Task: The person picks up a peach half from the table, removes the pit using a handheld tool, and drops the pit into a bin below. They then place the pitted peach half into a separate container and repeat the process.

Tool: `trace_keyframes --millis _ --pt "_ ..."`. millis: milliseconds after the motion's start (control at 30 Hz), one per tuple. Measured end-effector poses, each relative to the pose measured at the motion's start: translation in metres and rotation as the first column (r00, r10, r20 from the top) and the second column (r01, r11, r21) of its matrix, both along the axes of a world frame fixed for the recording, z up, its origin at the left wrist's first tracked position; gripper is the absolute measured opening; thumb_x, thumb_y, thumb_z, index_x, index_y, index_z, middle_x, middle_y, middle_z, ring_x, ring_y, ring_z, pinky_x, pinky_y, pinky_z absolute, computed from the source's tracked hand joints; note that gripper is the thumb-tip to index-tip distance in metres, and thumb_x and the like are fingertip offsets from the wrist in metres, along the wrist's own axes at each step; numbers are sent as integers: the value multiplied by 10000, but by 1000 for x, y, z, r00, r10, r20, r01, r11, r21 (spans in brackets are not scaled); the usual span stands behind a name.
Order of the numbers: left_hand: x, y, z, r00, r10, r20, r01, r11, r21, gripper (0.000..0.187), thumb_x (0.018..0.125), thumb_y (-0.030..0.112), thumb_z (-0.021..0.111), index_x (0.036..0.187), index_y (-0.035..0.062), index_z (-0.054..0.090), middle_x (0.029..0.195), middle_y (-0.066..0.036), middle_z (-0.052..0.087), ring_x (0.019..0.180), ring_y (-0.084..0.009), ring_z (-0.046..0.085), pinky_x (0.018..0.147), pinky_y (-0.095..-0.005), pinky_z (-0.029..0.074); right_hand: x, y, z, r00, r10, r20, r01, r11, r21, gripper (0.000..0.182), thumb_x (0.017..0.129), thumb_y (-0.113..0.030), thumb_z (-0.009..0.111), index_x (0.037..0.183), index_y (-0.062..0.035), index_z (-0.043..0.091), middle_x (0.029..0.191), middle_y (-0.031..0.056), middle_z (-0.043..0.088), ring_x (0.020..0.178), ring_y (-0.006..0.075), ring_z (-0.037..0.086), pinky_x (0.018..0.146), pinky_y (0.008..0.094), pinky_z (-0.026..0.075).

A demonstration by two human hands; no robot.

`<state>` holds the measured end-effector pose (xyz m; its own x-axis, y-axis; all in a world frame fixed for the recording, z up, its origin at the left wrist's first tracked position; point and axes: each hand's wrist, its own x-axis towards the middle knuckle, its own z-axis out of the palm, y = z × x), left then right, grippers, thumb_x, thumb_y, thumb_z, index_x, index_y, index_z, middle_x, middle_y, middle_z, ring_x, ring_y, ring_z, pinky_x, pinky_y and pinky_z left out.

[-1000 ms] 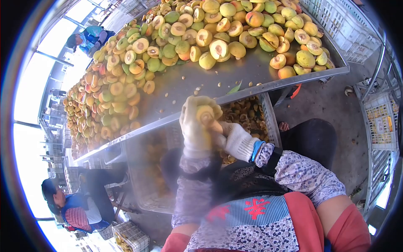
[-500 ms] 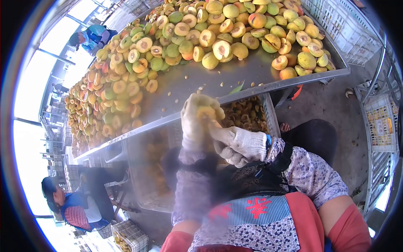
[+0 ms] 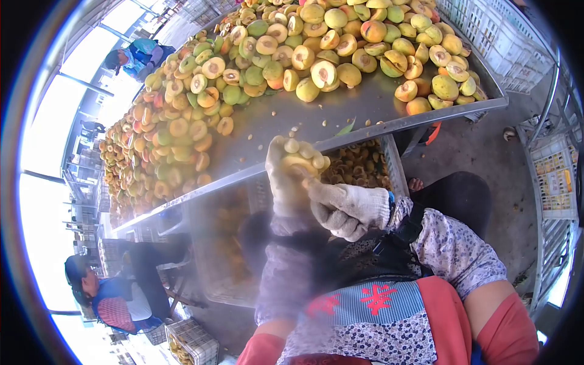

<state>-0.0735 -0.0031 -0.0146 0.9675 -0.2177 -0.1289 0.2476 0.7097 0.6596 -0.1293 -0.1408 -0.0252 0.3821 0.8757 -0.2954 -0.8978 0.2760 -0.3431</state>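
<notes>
My left hand (image 3: pixel 286 176), in a juice-stained glove, is raised and wrapped around a yellow peach half (image 3: pixel 299 162), cut side toward me. My right hand (image 3: pixel 347 208), in a white knit glove, presses against the fruit from below right, fingers curled; a tool in it cannot be made out. Both hands hover over a grey plastic crate (image 3: pixel 396 176) holding cut peach pieces, just in front of the metal table's edge (image 3: pixel 365 132).
The steel table carries a long heap of whole and halved peaches (image 3: pixel 274 55), with loose pits near its front edge. White crates (image 3: pixel 486 30) stand at the right. One person (image 3: pixel 103 292) sits at the lower left, another (image 3: pixel 135 56) at the far end.
My right hand has turned and drawn down and right under the fruit. My left hand has stayed up with the peach half, shifting it slightly.
</notes>
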Motion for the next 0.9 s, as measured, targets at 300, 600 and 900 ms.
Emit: trace_keyframes --millis 300,600,900 --pt "-18 0 13 996 86 -32 -88 996 -35 236 985 381 556 877 171 549 754 -4 572 659 -202 572 649 -339 476 -7 7 0 401 152 904 574 728 -376 406 1017 -403 516 1123 -40 663 904 221 684 861 372 651 809 404 499" --pt "-16 26 24 985 170 -2 -170 985 -3 239 985 355 564 846 163 532 769 -8 571 661 -218 569 666 -373 493 -9 0 -6 409 375 832 478 689 -545 449 998 -432 526 1021 -14 688 854 178 700 834 308 685 777 399 512" --pt "-12 197 19 875 -77 477 -483 -187 855 336 984 270 604 1160 -16 633 937 -105 665 830 -185 658 707 -280 538 4 -14 4 270 689 673 604 423 -675 518 949 -493 546 1030 4 668 918 235 701 925 422 663 826 484 504"
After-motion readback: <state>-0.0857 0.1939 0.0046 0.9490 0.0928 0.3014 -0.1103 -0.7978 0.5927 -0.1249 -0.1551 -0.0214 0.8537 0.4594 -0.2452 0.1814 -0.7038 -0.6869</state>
